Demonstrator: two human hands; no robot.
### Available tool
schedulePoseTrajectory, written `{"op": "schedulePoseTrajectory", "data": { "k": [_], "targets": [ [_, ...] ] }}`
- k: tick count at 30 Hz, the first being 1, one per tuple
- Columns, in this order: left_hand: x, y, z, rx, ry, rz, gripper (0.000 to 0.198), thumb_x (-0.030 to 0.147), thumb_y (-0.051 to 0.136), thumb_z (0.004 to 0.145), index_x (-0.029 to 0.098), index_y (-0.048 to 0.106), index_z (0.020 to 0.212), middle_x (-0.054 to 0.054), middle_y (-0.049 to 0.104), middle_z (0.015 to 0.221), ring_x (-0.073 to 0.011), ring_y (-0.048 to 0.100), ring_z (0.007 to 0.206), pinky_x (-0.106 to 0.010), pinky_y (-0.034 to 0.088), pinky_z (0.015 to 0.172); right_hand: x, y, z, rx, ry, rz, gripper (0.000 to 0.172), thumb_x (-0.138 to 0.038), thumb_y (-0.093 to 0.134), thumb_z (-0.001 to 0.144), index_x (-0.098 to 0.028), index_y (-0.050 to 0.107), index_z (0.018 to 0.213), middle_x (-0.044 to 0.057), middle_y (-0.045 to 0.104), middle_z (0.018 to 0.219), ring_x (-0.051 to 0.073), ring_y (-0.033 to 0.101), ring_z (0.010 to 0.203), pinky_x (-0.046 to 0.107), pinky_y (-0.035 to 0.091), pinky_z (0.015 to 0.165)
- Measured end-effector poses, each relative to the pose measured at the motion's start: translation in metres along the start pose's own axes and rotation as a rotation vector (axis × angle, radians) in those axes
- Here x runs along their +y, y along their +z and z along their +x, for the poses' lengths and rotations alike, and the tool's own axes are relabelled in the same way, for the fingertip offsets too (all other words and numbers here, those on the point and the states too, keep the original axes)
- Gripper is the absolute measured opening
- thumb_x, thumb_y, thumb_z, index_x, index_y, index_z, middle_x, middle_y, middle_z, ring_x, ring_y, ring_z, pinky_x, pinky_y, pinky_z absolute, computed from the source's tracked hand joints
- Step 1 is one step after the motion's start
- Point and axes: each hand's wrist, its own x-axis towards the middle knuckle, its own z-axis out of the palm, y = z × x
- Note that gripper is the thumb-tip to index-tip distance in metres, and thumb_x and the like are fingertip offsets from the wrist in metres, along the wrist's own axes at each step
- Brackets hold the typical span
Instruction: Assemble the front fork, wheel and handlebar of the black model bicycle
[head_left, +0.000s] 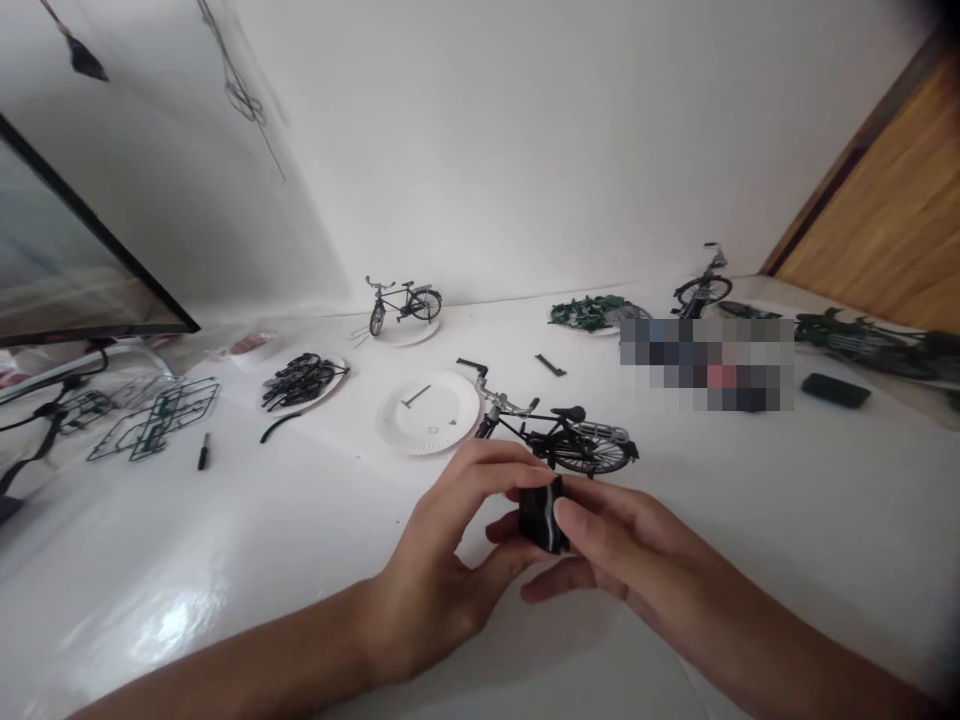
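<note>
A small, boxy black part [538, 516] with a glossy edge is held between both hands, just above the white table. My left hand [457, 550] pinches it from the left, with fingers over its top and the thumb below. From the right, my right hand [630, 540] grips the same part, its thumb pressed on the near face. The far side of the part is hidden by fingers. Right behind the hands stands a black model bicycle [562, 435] with silver handlebars. Beside that bicycle lies a white paper plate [394, 425] bearing a thin dark strip and tiny pieces.
Another model bicycle [405, 303] stands at the back, and a third [703, 285] at the back right. Plates hold black parts [300, 382] and green parts [589, 312]. Green sprue frames [154, 415] and a screwdriver [203, 452] lie left. A dark green block [835, 390] rests right.
</note>
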Motion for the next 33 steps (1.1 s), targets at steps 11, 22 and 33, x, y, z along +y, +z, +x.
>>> {"op": "schedulePoseTrajectory", "data": {
  "k": [11,22,33],
  "targets": [
    [-0.001,0.001,-0.001,0.027,0.026,0.064,0.043,0.006,0.065,0.086,0.022,0.056,0.125,-0.009,0.054,0.119,-0.0194,0.057,0.107,-0.036,0.055,0.09,0.002,0.0,0.002,0.004,-0.032,-0.123,0.037,-0.041,0.057,0.095,-0.022,0.062,0.126,0.01,0.066,0.12,0.025,0.064,0.11,0.042,0.059,0.087],
    [-0.008,-0.001,-0.001,-0.021,-0.014,0.053,0.046,0.007,0.068,0.084,0.022,0.055,0.126,-0.01,0.062,0.126,-0.02,0.059,0.119,-0.038,0.053,0.1,0.005,-0.002,0.008,-0.027,-0.098,-0.134,0.031,-0.039,0.057,0.095,-0.023,0.066,0.12,0.008,0.069,0.113,0.023,0.066,0.106,0.037,0.06,0.081],
    [-0.004,0.0,-0.001,-0.041,-0.078,0.111,0.045,0.008,0.069,0.083,0.021,0.053,0.124,-0.009,0.065,0.123,-0.0185,0.063,0.111,-0.033,0.056,0.093,0.002,-0.004,0.006,-0.019,-0.069,-0.239,0.033,-0.044,0.056,0.094,-0.019,0.068,0.113,0.005,0.07,0.092,0.018,0.066,0.082,0.033,0.054,0.076]
  ]
}}
